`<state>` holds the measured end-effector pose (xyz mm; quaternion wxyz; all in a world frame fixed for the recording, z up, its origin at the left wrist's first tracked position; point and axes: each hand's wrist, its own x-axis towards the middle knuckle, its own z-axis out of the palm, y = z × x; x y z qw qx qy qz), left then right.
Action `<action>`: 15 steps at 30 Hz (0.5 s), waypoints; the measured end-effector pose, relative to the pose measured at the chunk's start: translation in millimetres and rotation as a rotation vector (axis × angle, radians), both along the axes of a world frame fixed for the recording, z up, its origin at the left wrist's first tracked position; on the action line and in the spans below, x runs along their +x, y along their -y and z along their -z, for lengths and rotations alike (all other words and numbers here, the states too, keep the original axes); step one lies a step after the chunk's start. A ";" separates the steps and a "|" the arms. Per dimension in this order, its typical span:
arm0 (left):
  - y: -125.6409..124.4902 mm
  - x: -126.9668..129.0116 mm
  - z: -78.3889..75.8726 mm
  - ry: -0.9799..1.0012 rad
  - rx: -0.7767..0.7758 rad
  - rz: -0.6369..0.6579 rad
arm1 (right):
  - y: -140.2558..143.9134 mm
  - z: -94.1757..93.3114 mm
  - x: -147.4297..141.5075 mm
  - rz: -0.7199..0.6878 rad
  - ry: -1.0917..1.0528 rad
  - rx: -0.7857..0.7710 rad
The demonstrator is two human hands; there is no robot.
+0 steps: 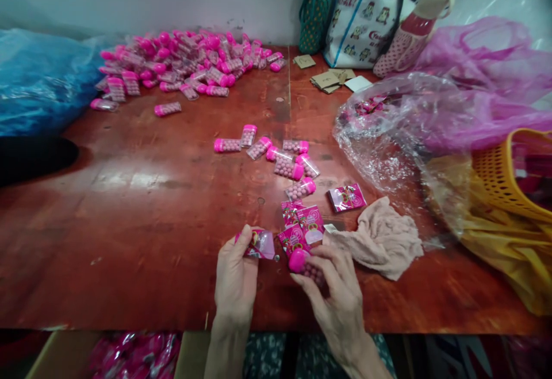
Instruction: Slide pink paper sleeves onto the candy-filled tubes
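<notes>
— Two hands at the near edge: our left hand (235,278) pinches a small pink printed sleeve (260,244); our right hand (334,290) grips a pink-capped clear tube of pink balls (305,266).

— How far along do we judge it?

— Partway. A few loose pink-capped tubes (276,157) lie mid-table beside flat pink labels (302,226); the big pile of pink tubes (185,62) sits far back-left.

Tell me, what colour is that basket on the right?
The basket is orange-yellow, seen in the head view.

pink-capped candy tube (307,268) | lying tilted, gripped | pink sleeve label (261,245) | pinched, near table edge
</notes>
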<state>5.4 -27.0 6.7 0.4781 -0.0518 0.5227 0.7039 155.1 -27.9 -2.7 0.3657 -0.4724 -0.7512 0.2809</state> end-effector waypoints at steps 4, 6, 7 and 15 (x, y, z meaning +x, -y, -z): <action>-1.7 -3.2 0.1 -0.019 -0.015 0.009 | 10.0 25.9 16.0 0.010 0.275 -0.042; -1.8 -1.3 -0.2 -0.029 -0.023 0.024 | 12.4 30.5 17.1 0.021 0.250 -0.093; -1.7 -0.1 -0.2 -0.034 -0.025 0.032 | 12.3 29.4 16.7 0.027 0.207 -0.148; -2.2 9.1 0.2 -0.144 -0.009 0.083 | -6.3 -16.0 3.2 0.147 -0.286 -0.723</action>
